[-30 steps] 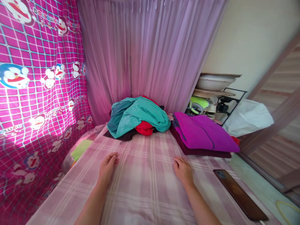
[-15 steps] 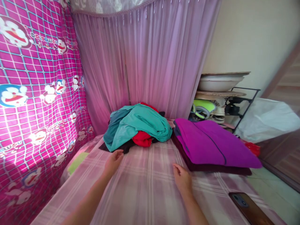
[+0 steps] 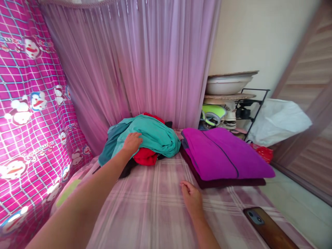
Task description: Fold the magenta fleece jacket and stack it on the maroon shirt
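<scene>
- Where the heap of loose clothes sits at the far end of the checked sheet (image 3: 155, 207), the left hand (image 3: 132, 143) lies on top of the teal garment (image 3: 158, 136), arm stretched out across the bed.
- Its fingers are bent down onto the teal cloth and touch it; I cannot tell whether they have a fold pinched.
- Under the teal garment a red garment (image 3: 145, 157) pokes out just beside that hand, and a dark garment (image 3: 128, 169) lies lowest, partly hidden by the forearm.
- The right hand (image 3: 192, 199) rests palm down on the sheet, fingers loosely curled and slack, with nothing in them; it is near the front corner of the folded stack.
- That stack is a purple garment (image 3: 220, 152) folded flat on a maroon garment (image 3: 228, 182), just right of the heap.
- A phone (image 3: 269, 230) lies face down at the right edge of the bed, apart from both hands.
- Beyond the bed a black rack (image 3: 255, 103) carries a pale basin (image 3: 228, 85) on top, covered by a flat lid, so its contents are hidden.
- On the shelf below sits a green-rimmed item (image 3: 214, 112) with pale things beside it, too small to make out.
- A white bag (image 3: 280, 119) leans against the rack; what it holds is not visible.
- A mauve curtain (image 3: 142, 62) hangs behind the heap.
</scene>
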Tool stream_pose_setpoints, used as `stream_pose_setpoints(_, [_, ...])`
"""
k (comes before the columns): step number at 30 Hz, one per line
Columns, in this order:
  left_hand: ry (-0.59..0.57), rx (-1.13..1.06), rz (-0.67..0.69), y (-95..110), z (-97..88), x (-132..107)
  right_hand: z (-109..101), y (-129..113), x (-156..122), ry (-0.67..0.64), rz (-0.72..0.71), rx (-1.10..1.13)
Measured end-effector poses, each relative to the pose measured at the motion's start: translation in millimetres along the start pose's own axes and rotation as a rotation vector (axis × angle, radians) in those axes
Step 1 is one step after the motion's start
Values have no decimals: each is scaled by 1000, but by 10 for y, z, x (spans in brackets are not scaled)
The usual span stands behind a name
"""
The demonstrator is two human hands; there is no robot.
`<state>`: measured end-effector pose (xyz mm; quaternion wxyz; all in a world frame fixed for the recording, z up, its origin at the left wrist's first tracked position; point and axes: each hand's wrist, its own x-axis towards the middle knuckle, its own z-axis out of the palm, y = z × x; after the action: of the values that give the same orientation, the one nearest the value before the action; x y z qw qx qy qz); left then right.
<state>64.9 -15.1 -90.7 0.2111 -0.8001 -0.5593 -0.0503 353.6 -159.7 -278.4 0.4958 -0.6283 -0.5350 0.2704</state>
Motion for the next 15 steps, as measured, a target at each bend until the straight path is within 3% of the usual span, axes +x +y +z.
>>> stream_pose_setpoints(5, [-48,-11,81,-46,35,-59,10,-13,-7,-19,-18,-38])
stream_pose_setpoints(12, [-91,-93,-56,131,-37,112,-9,-15,-1,-35,-42,-17])
stream_pose_setpoints(15, [-100,-99,-82,128,-158,-11,-8,-13,6,-19,-49,-11])
